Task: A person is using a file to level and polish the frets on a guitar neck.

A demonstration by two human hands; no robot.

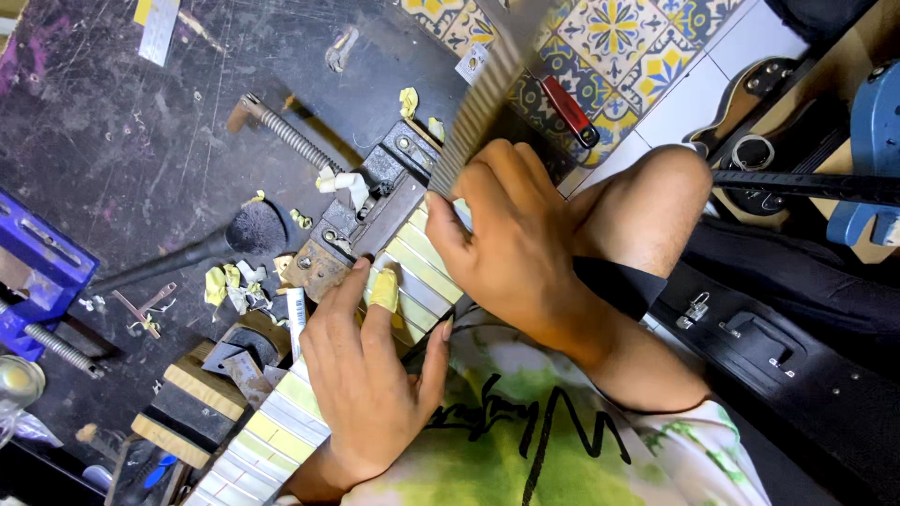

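Long guitar neck with yellow-taped fretboard lies clamped on dark scratched workbench. Left hand presses flat on it, fingers spread. Right hand pinches grey ridged metal file. Neck looks stiff, fret edges delicate; best steadied along its sides.

hidden: guitar neck mid-part under hands; blurred: file; cut off: blue vise
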